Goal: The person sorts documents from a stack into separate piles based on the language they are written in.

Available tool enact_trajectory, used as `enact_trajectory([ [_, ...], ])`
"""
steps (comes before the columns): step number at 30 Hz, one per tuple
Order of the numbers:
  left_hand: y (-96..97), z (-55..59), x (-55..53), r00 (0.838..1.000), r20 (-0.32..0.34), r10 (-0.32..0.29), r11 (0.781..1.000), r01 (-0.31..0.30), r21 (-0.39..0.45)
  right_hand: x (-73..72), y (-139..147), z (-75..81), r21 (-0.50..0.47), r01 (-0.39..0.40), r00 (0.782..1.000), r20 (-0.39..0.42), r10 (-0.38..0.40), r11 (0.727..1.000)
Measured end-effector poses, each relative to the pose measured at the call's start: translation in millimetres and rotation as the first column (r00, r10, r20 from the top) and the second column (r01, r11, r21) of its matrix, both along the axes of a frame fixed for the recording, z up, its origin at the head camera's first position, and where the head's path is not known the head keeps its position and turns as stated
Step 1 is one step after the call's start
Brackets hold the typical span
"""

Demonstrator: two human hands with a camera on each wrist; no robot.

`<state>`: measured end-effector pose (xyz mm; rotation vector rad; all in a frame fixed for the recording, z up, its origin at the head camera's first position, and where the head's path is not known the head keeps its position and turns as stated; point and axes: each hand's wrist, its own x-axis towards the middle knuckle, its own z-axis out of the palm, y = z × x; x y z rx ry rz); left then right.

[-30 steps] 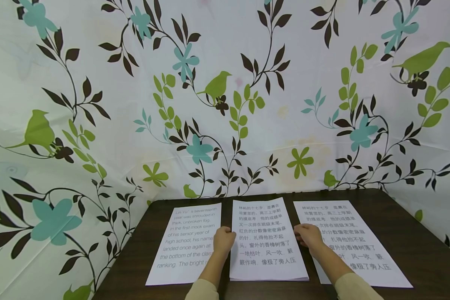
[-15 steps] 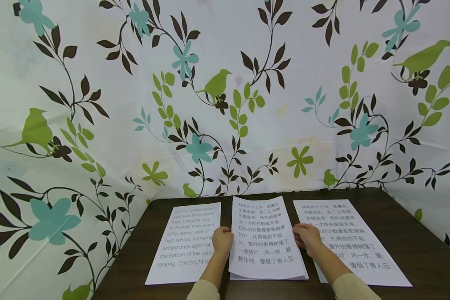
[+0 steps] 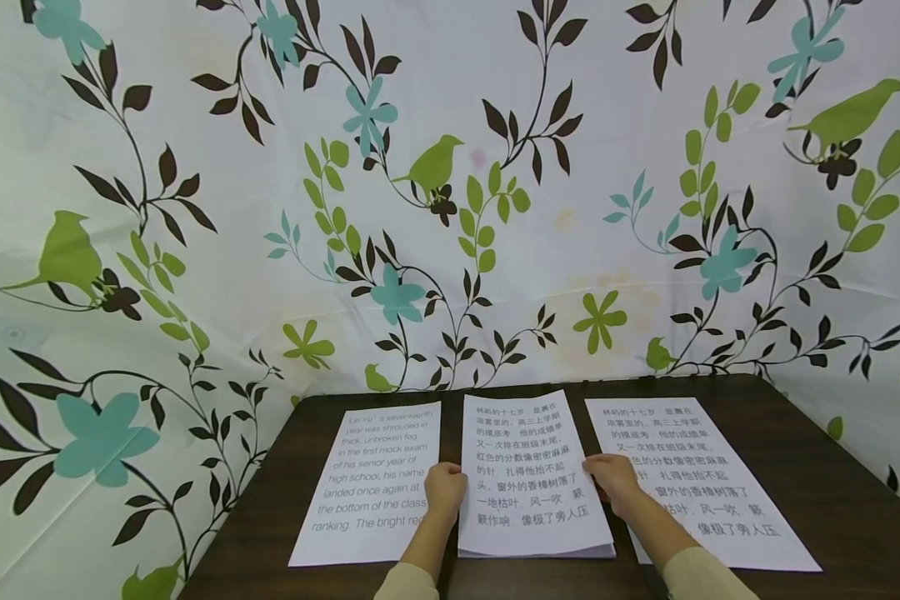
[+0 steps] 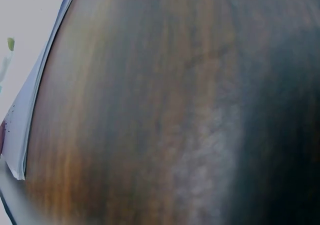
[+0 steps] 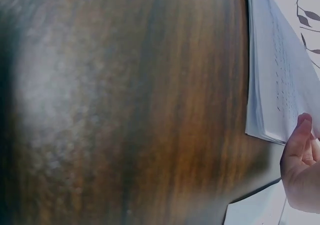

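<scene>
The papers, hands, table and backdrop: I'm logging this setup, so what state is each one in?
Left paper: flat, English print face up.
Middle stack: several sheets, Chinese print face up, top sheet slightly bowed.
Right paper: flat, Chinese print face up, partly hidden by the right arm.
Left hand: curled at the stack's left edge.
Right hand: gripping the stack's right edge.
Table: bearing all the papers.
Backdrop: upright, lightly creased.
</scene>
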<state>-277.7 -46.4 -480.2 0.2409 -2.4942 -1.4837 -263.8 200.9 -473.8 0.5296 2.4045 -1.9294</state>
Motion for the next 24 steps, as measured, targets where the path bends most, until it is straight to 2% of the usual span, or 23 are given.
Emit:
enact_trajectory([
  [6, 2.8, 5.2, 1.2, 0.999, 0.048, 0.003, 1.000, -0.004, 0.018, 2.3, 0.4, 4.0, 0.082, -0.025, 1.000, -0.008, 0.026, 0.996],
  [14, 5.6, 6.1, -0.8, 0.999, 0.050, -0.018, 1.000, 0.018, 0.001, 2.9, 1.3, 7.7, 0.163, -0.012, 1.000, 0.017, 0.010, 0.987],
  [20, 7.8, 4.0, -1.7, 0.999, 0.055, 0.000, 1.000, 0.000, 0.011, 0.8, 6.8, 1.2, 0.177, -0.001, 0.999, 0.033, -0.005, 0.984],
  [24, 10.1, 4.5, -3.0, 0.999, 0.043, 0.005, 1.000, -0.006, 0.030, 1.7, 9.5, 3.4, 0.154, 0.006, 0.999, 0.044, -0.012, 0.988],
])
